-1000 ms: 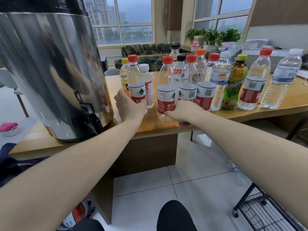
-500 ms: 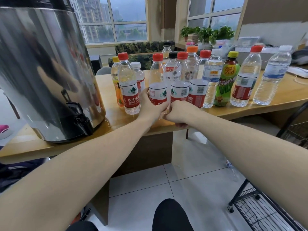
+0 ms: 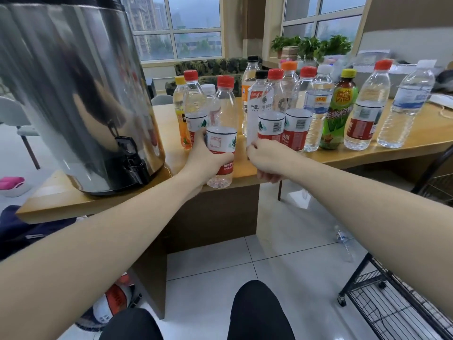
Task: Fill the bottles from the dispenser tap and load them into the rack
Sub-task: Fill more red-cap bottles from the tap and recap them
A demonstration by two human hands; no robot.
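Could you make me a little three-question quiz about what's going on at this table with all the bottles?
1. True or false: the left hand grips a red-capped bottle.
2. The dispenser tap is: A) to the left of the held bottle, B) to its right, C) behind the green bottle.
3. Fill in: the wire rack stands on the ____, at lower right.

Key: 1 true; 2 A; 3 floor. The right hand is curled and holds nothing visible.
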